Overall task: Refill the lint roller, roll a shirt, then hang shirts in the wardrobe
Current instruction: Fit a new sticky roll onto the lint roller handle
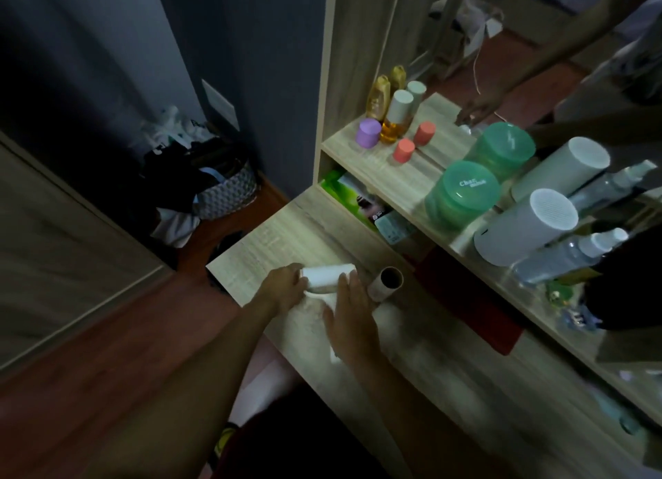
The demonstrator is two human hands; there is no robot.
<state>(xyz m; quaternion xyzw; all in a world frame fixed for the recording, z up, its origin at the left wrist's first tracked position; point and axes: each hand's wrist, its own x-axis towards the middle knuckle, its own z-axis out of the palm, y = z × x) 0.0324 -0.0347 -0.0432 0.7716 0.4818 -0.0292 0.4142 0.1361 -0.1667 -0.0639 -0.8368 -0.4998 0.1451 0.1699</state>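
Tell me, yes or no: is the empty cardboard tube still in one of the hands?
No: the empty cardboard tube lies on the wooden desk, just right of the right hand, and neither hand touches it.

Matt wood-grain table (286, 235) — cardboard tube (385, 284)

A pale wood-grain worktop (286, 227) is seen carrying a white roll (327, 277) near its front edge, with an empty brown cardboard core (385, 284) lying just beside it. Above it, a shelf (390, 177) of the same wood is set against a mirror, and on it are stood a purple-capped jar (368, 133), an amber bottle (396, 117), a golden bottle (378, 98), a coral-capped container (404, 150), a green-lidded tub (462, 195), a white cylinder (526, 227) and a clear spray bottle (569, 256). On the reddish floor (125, 335) to the left, a patterned basket (229, 193) heaped with clothes is placed.
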